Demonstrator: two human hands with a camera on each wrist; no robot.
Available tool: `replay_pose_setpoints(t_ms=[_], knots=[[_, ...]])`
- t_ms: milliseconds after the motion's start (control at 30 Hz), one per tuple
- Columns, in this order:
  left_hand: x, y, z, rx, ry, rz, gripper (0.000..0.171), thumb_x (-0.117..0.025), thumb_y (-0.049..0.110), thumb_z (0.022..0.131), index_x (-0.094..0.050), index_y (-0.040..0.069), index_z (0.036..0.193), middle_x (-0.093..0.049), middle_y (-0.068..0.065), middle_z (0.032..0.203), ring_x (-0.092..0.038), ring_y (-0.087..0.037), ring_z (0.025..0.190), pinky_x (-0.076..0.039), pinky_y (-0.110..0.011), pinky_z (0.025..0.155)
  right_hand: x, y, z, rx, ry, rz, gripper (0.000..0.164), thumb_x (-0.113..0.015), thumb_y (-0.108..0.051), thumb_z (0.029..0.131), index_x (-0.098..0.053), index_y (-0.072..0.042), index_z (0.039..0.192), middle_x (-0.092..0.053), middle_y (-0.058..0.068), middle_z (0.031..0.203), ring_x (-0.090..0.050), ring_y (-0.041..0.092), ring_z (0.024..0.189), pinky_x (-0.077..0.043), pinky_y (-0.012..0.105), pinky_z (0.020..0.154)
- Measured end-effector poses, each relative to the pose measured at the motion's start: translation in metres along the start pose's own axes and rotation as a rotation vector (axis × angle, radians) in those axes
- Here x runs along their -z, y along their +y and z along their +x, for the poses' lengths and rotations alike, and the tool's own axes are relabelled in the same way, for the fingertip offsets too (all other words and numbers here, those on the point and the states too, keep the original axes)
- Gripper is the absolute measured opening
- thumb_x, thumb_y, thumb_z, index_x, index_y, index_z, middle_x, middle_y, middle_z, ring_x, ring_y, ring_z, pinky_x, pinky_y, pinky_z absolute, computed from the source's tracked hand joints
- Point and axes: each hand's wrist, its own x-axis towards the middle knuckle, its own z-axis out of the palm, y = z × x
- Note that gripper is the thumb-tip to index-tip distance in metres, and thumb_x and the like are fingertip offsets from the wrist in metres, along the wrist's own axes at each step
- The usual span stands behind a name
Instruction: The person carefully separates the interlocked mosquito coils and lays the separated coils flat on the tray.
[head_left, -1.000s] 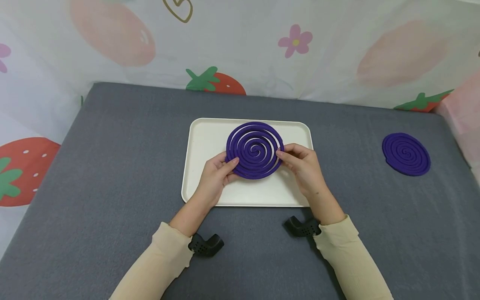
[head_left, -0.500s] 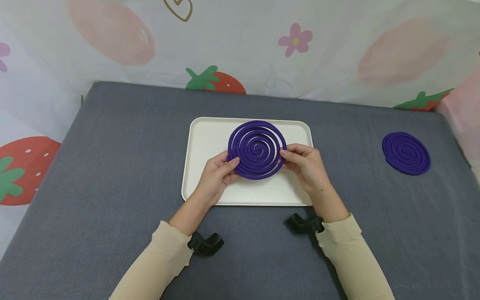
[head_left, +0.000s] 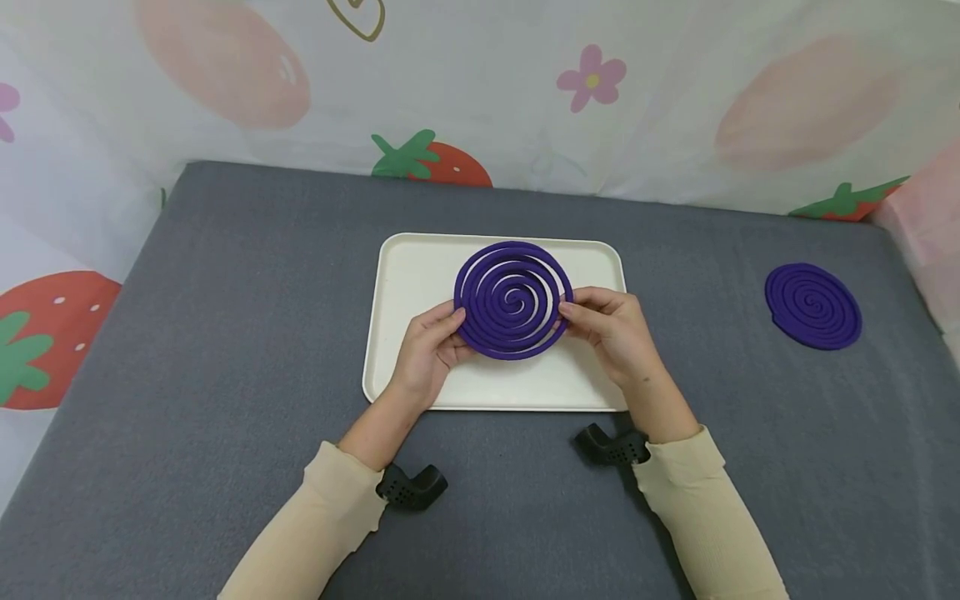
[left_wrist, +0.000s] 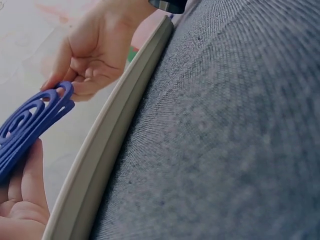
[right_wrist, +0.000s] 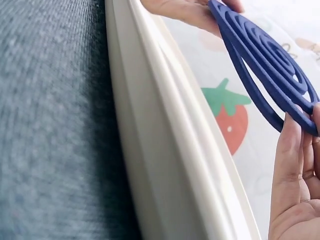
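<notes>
A purple spiral mosquito coil (head_left: 504,340) is held between both hands above a white rectangular tray (head_left: 397,275), with gaps showing between several of its rings. At its lower left edge the left hand (head_left: 422,358) holds it, thumb at the rim and fingers beneath. The right hand (head_left: 613,340) pinches the outer ring on the right side between thumb and fingers. From the right wrist view, the outer ring of the coil (right_wrist: 260,62) stands a little apart from the others. The left wrist view shows the coil (left_wrist: 30,131) tilted, raised off the tray.
Another purple coil (head_left: 812,307), more tightly wound, lies on the grey cloth-covered table (head_left: 262,333) to the right. A white curtain (head_left: 525,100) printed with strawberries and flowers hangs behind. Each wrist carries a black camera (head_left: 411,489).
The coil and right hand have shifted slightly to the right since a second ago. My left thumb has drawn back from the coil's face toward its edge.
</notes>
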Motion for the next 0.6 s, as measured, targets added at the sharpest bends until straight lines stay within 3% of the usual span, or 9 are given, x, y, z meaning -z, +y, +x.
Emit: replay_pose_setpoints(t_ms=[100,300,600], knots=[[-0.0025,-0.0001,0.0004,0.002,0.030,0.061,0.038,-0.033,0.002,0.099,-0.037,-0.023,0.128,-0.070,0.003,0.086,-0.067,-0.010,0.081,-0.056,-0.026,0.073,0.0006,-0.0005,0.0002,-0.003,0.003,-0.003,0.036,-0.050,0.016,0.088,-0.072,-0.010,0.079,-0.068,0.003,0.074,-0.064,0.011,0.063,-0.056,0.023,0.060],[-0.0036,0.0002,0.0007,-0.009,0.023,0.104,0.038,-0.036,0.006,0.101,-0.039,-0.019,0.129,-0.069,0.003,0.089,-0.067,-0.011,0.084,-0.056,-0.027,0.075,0.0024,-0.0008,0.0002,-0.026,-0.005,0.025,0.035,-0.049,0.016,0.089,-0.073,-0.009,0.079,-0.067,0.003,0.074,-0.064,0.011,0.064,-0.055,0.022,0.061],[-0.0026,0.0018,-0.0003,0.017,0.012,0.075,0.039,-0.033,0.005,0.101,-0.037,-0.021,0.129,-0.070,0.004,0.087,-0.067,-0.009,0.083,-0.055,-0.026,0.076,0.0044,-0.0006,0.0004,-0.059,-0.003,0.063,0.035,-0.048,0.015,0.089,-0.073,-0.007,0.079,-0.068,0.004,0.074,-0.063,0.011,0.064,-0.055,0.021,0.061]])
